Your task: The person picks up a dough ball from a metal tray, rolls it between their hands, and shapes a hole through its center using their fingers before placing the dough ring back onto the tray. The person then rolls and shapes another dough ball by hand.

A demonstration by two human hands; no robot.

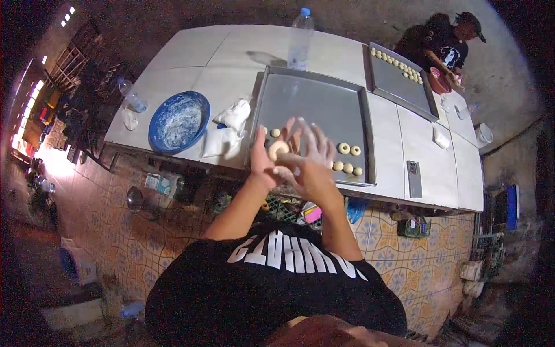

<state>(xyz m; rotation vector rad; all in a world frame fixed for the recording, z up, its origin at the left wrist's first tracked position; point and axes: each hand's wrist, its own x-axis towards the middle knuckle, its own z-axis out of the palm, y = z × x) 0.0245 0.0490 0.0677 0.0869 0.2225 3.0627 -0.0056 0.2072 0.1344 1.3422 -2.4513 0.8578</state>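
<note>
1. the left hand [267, 157] is cupped about a pale, curled dough piece [278, 150]; the dough sits up against the palm, over the near left part of a wide metal tray [312, 92].
2. the right hand [315, 157] is spread and dusted white, its fingers slightly blurred, just beside the dough; whether it presses on it, i cannot tell.
3. the tray rests on the white worktop [384, 139]; a small dough ball [275, 132] lies in it near the left hand; right of the right hand lie two dough rings [349, 149] and, nearer the person, three round dough pieces [348, 168].
4. left of the tray are white bags [233, 115] and a blue basin [156, 121], powdery white inside; a clear bottle [300, 43] with a blue cap stands beyond the tray.
5. to the right are a dark phone [414, 180] and a second tray [399, 95] with rows of dough; a co-worker [454, 55] is at the far right, by a red bowl [437, 82].
</note>
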